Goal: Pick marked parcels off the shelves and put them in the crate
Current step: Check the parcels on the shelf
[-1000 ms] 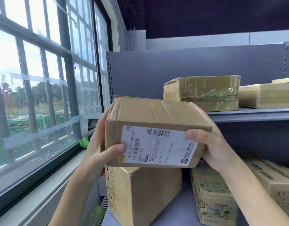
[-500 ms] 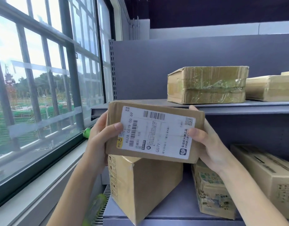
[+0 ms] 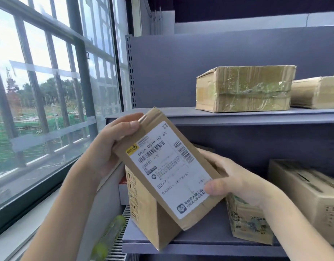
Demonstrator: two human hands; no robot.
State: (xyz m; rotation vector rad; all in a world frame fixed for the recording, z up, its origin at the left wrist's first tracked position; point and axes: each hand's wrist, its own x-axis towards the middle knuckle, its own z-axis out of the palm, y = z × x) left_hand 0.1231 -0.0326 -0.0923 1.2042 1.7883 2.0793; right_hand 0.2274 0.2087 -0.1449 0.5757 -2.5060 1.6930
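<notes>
I see a tilted brown parcel [image 3: 168, 166] with a white label; my left hand [image 3: 107, 146] grips its eleven-o'clock corner, my right hand [image 3: 235, 179] its four-o'clock edge.

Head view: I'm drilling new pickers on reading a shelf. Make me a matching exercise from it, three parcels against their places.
Things:
1. labelled parcel
2. taped parcel
3. upright box

Places:
A. standing on the lower shelf, behind the held one
B. held off the shelves by the left hand and the right hand
C. lying on the upper shelf

Pairs: 1-B, 2-C, 3-A
</notes>
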